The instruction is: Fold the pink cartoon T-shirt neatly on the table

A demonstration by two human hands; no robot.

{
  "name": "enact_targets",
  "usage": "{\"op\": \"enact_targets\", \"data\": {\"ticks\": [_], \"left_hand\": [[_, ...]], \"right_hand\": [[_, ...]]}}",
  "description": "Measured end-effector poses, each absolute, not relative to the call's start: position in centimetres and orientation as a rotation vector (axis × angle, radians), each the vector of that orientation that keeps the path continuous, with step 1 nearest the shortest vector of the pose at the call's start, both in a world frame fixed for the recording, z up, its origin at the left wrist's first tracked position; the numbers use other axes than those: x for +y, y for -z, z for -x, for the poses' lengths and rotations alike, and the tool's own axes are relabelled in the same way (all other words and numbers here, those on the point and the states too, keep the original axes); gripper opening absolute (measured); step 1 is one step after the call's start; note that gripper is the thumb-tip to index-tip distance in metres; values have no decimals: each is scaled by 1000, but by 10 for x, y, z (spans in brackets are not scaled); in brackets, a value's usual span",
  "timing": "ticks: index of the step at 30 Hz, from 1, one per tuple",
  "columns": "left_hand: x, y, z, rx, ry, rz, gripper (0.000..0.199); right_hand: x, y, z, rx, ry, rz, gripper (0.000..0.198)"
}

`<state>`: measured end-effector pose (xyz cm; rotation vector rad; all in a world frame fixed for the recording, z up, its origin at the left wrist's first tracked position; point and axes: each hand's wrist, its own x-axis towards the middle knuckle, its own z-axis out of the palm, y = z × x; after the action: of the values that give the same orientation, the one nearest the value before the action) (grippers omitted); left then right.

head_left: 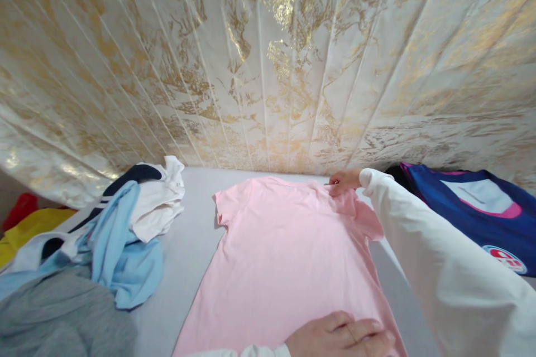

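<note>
A pink short-sleeved T-shirt (285, 251) lies spread on the white table surface, its neckline away from me. At the shirt's far right shoulder, my right hand (345, 181) has its fingers closed on the fabric, which wrinkles a little below them. My left hand (341, 336) rests flat on the shirt's lower part near the bottom edge of the view, fingers stretched to the right. White sleeves cover both my arms. The hem of the shirt is out of view.
To the left is a loose heap of clothes: a light blue garment (117, 245), a white one (154, 206), a grey one (67, 318) and a yellow one (36, 228). A navy garment (473, 206) lies at right. A gold-patterned curtain (259, 67) hangs behind the white surface (188, 223).
</note>
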<state>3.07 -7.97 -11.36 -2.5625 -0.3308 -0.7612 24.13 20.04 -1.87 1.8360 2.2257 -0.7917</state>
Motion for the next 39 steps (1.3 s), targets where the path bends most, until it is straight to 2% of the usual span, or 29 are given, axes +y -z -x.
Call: {"op": "enact_targets", "data": {"ticks": [7, 12, 18, 21, 25, 32, 36, 39], "left_hand": [[-82, 104, -26, -350, 705, 2553, 33], [-83, 98, -24, -350, 716, 2577, 30], [-82, 98, -39, -395, 785, 2575, 29], [-79, 97, -56, -614, 808, 2537, 33], [-74, 101, -73, -915, 627, 2569, 42], [-75, 112, -73, -833, 803, 2460, 37], [-75, 114, -73, -802, 740, 2507, 39], [-74, 114, -75, -791, 704, 2580, 38]], "right_hand": [[206, 35, -231, 2374, 576, -1984, 27], [186, 34, -243, 2342, 572, -2117, 26], [153, 19, -277, 2222, 652, -2175, 43], [141, 19, -280, 2221, 625, -2162, 37], [131, 26, -278, 2281, 427, -2205, 22], [128, 42, -283, 2323, 184, -2297, 22], [126, 44, -281, 2302, 127, -2295, 23], [125, 38, -275, 2321, 97, -2263, 15]]}}
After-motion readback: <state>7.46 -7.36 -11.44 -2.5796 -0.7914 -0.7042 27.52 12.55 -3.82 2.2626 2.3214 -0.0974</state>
